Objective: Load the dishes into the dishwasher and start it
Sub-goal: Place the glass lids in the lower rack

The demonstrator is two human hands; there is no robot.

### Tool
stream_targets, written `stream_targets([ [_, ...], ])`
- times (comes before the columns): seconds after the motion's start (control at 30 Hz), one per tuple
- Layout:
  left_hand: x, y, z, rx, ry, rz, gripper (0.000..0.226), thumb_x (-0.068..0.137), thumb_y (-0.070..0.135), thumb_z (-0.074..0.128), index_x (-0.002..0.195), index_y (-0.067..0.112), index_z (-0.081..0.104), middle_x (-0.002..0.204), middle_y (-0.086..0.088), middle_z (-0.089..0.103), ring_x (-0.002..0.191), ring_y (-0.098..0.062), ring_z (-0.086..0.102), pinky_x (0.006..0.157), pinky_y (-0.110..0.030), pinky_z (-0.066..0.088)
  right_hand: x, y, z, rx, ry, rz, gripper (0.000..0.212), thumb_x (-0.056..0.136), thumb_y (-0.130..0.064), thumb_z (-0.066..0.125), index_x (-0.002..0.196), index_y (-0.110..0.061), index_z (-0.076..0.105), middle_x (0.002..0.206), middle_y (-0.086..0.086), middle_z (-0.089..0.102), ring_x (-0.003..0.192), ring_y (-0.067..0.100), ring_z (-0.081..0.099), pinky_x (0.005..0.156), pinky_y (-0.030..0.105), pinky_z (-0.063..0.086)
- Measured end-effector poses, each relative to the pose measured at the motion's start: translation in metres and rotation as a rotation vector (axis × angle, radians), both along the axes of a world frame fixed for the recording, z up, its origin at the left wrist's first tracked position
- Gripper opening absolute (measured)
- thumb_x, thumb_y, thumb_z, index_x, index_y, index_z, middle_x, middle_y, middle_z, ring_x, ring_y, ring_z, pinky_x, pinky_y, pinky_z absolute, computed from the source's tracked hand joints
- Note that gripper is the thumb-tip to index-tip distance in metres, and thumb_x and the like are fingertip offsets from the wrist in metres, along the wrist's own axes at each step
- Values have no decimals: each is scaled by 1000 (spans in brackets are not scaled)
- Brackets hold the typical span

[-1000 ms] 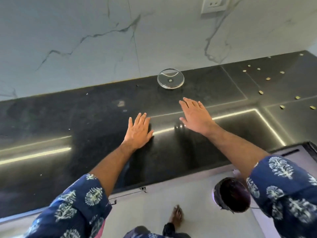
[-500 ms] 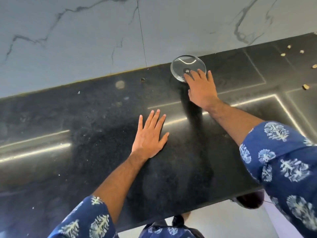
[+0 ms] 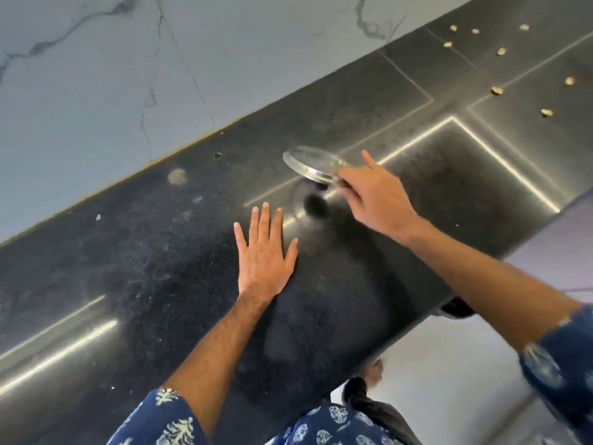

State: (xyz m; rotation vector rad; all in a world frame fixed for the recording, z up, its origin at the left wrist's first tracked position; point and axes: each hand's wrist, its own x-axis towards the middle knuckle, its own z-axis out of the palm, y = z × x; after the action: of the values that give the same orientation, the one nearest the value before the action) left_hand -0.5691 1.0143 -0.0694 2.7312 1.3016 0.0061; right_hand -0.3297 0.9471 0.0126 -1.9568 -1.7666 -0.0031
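Note:
A small clear glass lid (image 3: 309,164) with a dark knob underneath hangs tilted just above the black stone counter (image 3: 128,252). My right hand (image 3: 375,194) pinches its near rim, with the index finger sticking out. My left hand (image 3: 264,252) lies flat on the counter with straight, spread fingers, a little nearer to me than the lid. The dishwasher is not in view.
A grey marble wall (image 3: 160,59) backs the counter. Several small golden bits (image 3: 497,90) are scattered on the counter's far right part. The counter's front edge runs diagonally at the lower right, with pale floor (image 3: 449,364) below it.
My right hand reached the glass lid at the back of the counter, took hold of its rim and lifted it toward me. The left hand stayed flat on the counter.

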Motion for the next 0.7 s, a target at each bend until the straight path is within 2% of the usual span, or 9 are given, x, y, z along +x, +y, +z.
stream_targets([
  [0.07,-1,-1,3,-19,-41,-16,65,102,49,34,158,18,21,167,-6,16,155,-24,7,121,-62,11,-12,-58,15,-54,229,-86,8,95,-19,61,95,-11,58,77,-7,57,71,23,58,78,34,48],
  [0.1,-2,-3,4,-31,-73,-69,62,102,45,37,157,18,24,166,-5,19,155,-23,11,121,-62,13,-17,-86,23,-83,361,-122,12,96,-21,62,94,-10,57,75,-10,56,67,19,54,66,33,45],
  [0.13,-2,-8,6,-36,-100,-164,59,102,42,38,155,18,28,165,-4,23,154,-22,16,121,-61,16,-21,-116,28,-98,477,-148,13,97,-21,63,93,-9,58,75,-10,58,66,14,53,63,31,43],
  [0.23,8,-28,10,-36,-174,-446,58,99,40,38,152,16,34,161,-3,31,150,-22,28,120,-58,20,-31,-190,35,-87,746,-203,3,96,-17,62,94,-16,63,87,-9,67,75,10,60,69,24,46],
  [0.33,42,-80,17,-120,-271,-601,55,99,37,41,150,18,37,159,-2,35,148,-21,30,121,-54,20,-40,-266,36,15,1041,-344,12,97,-11,58,100,0,63,84,1,65,72,4,60,66,14,46],
  [0.43,80,-150,25,-204,-350,-771,48,100,32,45,145,19,44,154,0,41,145,-21,35,121,-53,20,-51,-345,33,150,1282,-493,12,97,-15,58,103,-5,64,96,13,70,88,22,69,79,33,58],
  [0.5,104,-205,26,-238,-374,-950,44,98,29,45,141,18,47,150,-2,46,140,-23,43,118,-52,25,-61,-407,32,256,1396,-601,18,98,-20,53,99,-9,67,96,16,72,90,29,70,81,46,59],
  [0.6,129,-290,25,-310,-362,-1185,42,96,25,46,137,19,46,146,-5,50,132,-26,48,109,-43,35,-86,-495,28,442,1472,-805,26,97,-23,50,87,-20,74,83,7,71,80,20,70,75,47,60],
  [0.7,138,-386,18,-369,-256,-1292,43,95,24,48,137,23,46,146,0,49,132,-22,48,107,-37,35,-118,-591,17,548,1490,-940,23,93,-32,57,83,-21,74,79,8,70,76,21,70,69,44,61],
])
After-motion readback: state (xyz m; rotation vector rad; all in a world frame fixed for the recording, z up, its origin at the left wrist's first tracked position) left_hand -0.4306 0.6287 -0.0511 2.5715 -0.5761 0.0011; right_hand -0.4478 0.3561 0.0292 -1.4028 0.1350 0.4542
